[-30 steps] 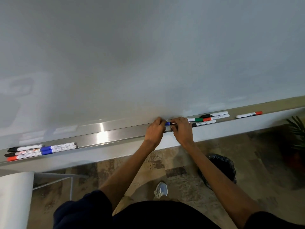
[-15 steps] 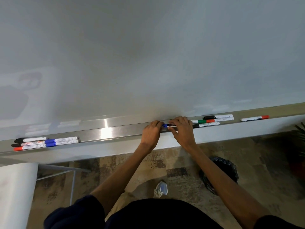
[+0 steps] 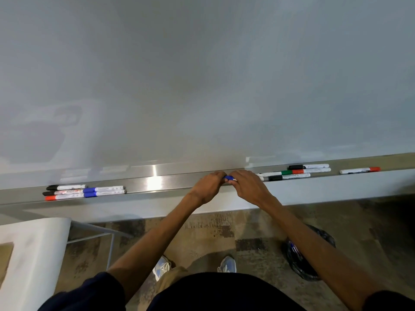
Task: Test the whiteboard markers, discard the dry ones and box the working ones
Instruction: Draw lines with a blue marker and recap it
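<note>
Blue marker (image 3: 228, 178) sits just over the tray (image 3: 157, 182) at twelve o'clock, gripped at both ends: my left hand (image 3: 208, 186) curls its fingers round the cap, my right hand (image 3: 250, 186) round the barrel. A straight pull apart, I judge, uncaps it cleanly.

Left hand (image 3: 207, 186) and right hand (image 3: 249, 187) meet over the metal tray (image 3: 157, 182) below the whiteboard (image 3: 202, 86), both gripping a blue marker (image 3: 228, 178). Other markers (image 3: 85, 191) lie far left on the tray. Black bin bag (image 3: 301, 261) on the floor.
</note>
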